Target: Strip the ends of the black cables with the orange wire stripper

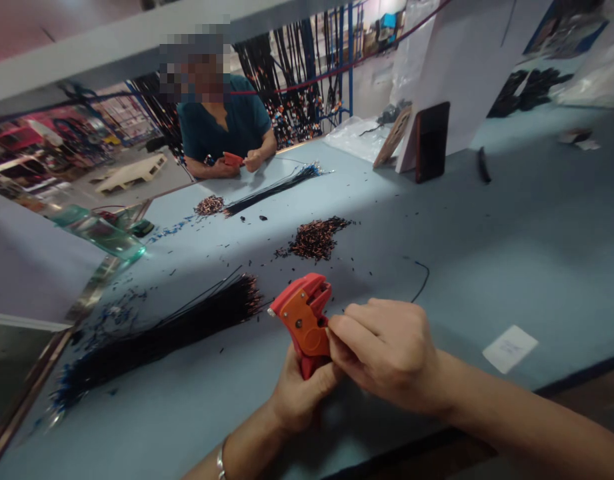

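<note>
My left hand (307,393) is wrapped round the handles of a red and orange wire stripper (303,317), held upright above the table. My right hand (387,350) is closed in a pinch against the right side of the tool, by its jaws. A thin black wire (427,270) curves out from behind the knuckles of this hand; its other end is hidden by the fingers. To the left of the stripper lies a thick bundle of black wires (171,340), with copper-coloured ends towards the tool and blue ends at the far left.
Beyond the tool is a pile of short black and copper offcuts (317,240). A clear green bottle (99,233) lies at the left edge. A phone (433,142) leans at a white post; a paper slip (510,349) lies right. Across the table (551,253), a person (227,127) holds a red tool near another bundle (274,190).
</note>
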The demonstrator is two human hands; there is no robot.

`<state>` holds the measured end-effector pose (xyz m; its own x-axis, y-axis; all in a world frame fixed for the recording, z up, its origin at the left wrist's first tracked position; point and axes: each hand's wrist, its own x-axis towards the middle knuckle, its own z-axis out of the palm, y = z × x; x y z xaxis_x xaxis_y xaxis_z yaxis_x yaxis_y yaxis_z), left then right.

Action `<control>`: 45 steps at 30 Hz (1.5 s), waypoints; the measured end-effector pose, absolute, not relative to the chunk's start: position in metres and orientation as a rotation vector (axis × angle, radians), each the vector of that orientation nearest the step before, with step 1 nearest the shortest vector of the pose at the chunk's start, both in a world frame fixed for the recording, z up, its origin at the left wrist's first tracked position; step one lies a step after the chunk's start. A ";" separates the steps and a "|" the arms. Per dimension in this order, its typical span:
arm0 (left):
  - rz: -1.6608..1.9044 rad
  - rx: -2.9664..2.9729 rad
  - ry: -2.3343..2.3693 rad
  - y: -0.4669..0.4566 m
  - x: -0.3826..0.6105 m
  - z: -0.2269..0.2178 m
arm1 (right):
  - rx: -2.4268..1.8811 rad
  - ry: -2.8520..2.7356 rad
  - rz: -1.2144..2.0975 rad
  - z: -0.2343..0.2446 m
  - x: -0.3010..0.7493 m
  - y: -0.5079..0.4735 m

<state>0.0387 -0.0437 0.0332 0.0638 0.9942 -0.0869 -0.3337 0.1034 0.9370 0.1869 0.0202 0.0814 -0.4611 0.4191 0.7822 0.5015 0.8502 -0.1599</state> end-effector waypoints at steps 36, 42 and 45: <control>1.215 0.882 0.820 -0.039 0.046 0.026 | -0.664 -2.128 -0.076 0.078 0.186 0.025; 1.217 0.859 0.824 -0.039 0.048 0.026 | -0.669 -2.121 -0.073 0.077 0.187 0.024; 1.215 0.862 0.833 -0.039 0.046 0.024 | -0.674 -2.122 -0.075 0.078 0.186 0.024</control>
<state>0.0461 -0.0393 0.0242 0.1541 0.9852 -0.0752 -0.4257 0.1348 0.8948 0.1863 0.0242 0.0779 -0.4635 0.4376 0.7705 0.4909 0.8507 -0.1879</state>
